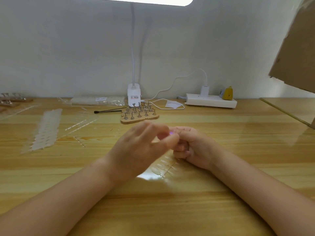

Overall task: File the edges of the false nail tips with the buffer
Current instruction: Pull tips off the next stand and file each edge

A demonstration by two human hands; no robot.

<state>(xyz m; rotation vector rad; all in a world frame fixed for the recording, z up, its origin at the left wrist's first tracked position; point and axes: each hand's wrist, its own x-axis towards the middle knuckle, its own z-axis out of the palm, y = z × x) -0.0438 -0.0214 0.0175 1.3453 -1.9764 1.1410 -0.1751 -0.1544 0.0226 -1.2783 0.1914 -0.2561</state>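
Nail tip (171, 133): tiny purple speck at frame centre, pinched between my left hand (141, 150) and curled right hand (190, 147). Buffer: not visible. Risk: blurred, hasty fingers could flick the tip onto the table (238, 150).

Tabletop (221, 167): yellow-brown wood grain, glossy. Power strip (211, 100): white. Lamp clip (134, 95): white. Brush (109, 111): black. Nail strips (46, 130): translucent white. Wall (68, 48): pale grey.
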